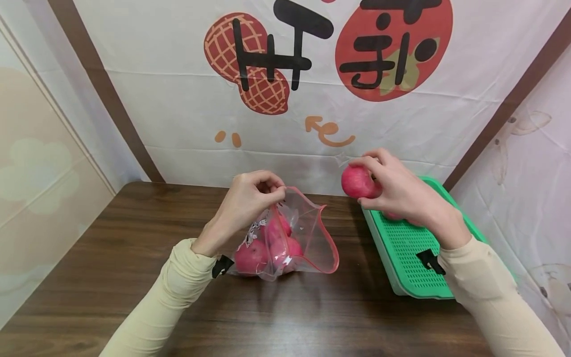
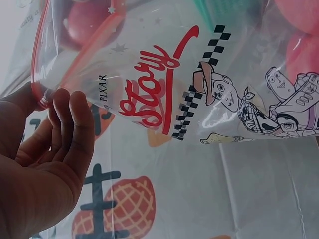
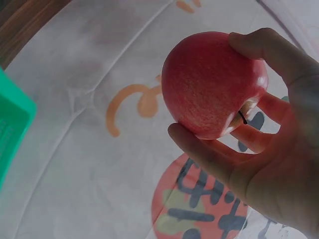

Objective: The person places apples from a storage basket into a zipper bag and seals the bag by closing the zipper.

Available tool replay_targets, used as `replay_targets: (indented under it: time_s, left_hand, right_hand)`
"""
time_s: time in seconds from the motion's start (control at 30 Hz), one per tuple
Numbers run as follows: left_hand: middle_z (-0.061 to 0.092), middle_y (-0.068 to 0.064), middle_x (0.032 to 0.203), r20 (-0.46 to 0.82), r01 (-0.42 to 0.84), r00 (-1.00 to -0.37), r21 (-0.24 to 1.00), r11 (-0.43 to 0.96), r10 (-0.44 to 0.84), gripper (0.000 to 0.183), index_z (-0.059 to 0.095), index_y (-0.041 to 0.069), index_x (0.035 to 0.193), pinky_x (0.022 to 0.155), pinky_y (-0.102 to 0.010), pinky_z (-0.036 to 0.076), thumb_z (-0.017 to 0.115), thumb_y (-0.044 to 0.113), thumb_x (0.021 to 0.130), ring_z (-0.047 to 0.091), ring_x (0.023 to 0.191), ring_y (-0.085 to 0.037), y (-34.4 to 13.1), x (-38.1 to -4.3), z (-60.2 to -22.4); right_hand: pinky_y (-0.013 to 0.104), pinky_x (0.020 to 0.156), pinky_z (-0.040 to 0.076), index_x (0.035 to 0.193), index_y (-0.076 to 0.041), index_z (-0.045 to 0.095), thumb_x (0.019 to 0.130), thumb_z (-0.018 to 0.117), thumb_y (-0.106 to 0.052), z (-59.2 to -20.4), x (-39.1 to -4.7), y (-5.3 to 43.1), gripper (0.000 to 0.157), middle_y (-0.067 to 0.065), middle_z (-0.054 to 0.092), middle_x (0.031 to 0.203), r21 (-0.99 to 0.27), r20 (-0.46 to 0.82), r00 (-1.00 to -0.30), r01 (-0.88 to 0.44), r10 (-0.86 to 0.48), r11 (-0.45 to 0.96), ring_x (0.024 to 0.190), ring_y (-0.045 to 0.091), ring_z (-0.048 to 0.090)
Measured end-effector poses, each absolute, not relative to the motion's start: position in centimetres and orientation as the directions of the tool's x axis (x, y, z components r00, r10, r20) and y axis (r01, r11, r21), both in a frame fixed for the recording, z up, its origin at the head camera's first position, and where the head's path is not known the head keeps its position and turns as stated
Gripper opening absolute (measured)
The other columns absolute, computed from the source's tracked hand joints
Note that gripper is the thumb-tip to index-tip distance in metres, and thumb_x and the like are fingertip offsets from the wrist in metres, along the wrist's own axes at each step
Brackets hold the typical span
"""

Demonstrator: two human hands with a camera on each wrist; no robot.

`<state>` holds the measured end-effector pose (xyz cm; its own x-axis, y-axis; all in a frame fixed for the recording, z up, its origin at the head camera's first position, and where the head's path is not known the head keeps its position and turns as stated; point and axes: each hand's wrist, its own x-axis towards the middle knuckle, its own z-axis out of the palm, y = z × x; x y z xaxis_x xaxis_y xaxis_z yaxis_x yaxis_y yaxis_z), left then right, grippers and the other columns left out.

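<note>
My left hand [image 1: 250, 201] pinches the red-edged rim of a clear zip bag [image 1: 308, 228] between thumb and fingers. The bag's mouth gapes toward the right, and several red apples [image 1: 252, 255] lie in its lower part. In the left wrist view, the bag [image 2: 194, 89] shows red lettering and cartoon figures. My right hand [image 1: 399, 188] grips a red apple [image 1: 357, 181] in the air, above the far left corner of a green basket. Thumb and fingers go round that apple [image 3: 209, 84] in the right wrist view, where its stem faces the palm.
The green perforated basket [image 1: 415, 267] stands on the right of the brown wooden table [image 1: 134, 267], with red apples [image 1: 397, 216] at its far end, partly hidden by the right hand. A white printed cloth [image 1: 178, 109] hangs right behind the table's back edge.
</note>
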<state>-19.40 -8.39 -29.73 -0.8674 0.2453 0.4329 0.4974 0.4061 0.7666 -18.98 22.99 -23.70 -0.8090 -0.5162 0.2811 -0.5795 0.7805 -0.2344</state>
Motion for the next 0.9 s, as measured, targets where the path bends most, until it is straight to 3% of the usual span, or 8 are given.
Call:
replay_targets:
  time_s: [0.2,0.5,0.9]
  left_hand:
    - [0.063,0.004,0.071,0.439,0.501,-0.866,0.762,0.410,0.240,0.008,0.072,0.021,0.083,0.053,-0.024,0.043,0.068,0.015,0.083,0.053,0.060,-0.013,-8.3,-19.4,-29.6]
    - [0.064,0.005,0.070,0.454,0.511,-0.860,0.747,0.425,0.234,0.007,0.073,0.019,0.082,0.058,-0.024,0.047,0.068,0.015,0.083,0.056,0.062,-0.012,-8.0,-19.6,-29.5]
    - [0.066,0.005,0.071,0.453,0.496,-0.868,0.756,0.427,0.206,0.006,0.073,0.021,0.084,0.057,-0.025,0.047,0.068,0.017,0.085,0.058,0.064,-0.012,-8.0,-19.8,-29.4]
  right_hand:
    - [0.042,0.084,0.056,0.135,-0.017,0.054,0.073,0.086,-0.020,-23.3,-18.4,21.0,0.070,0.009,0.049,0.132,-0.182,0.321,-0.744,-0.656,-0.586,0.733,0.120,0.025,0.048]
    - [0.036,0.083,0.057,0.136,-0.019,0.054,0.076,0.083,-0.021,-22.9,-17.4,17.7,0.067,0.005,0.047,0.133,-0.229,0.282,-0.678,-0.735,-0.679,0.638,0.117,0.021,0.049]
    - [0.030,0.081,0.055,0.133,-0.021,0.057,0.074,0.085,-0.026,-24.0,-17.0,15.5,0.065,0.001,0.049,0.127,-0.218,0.279,-0.634,-0.773,-0.721,0.596,0.110,0.015,0.050]
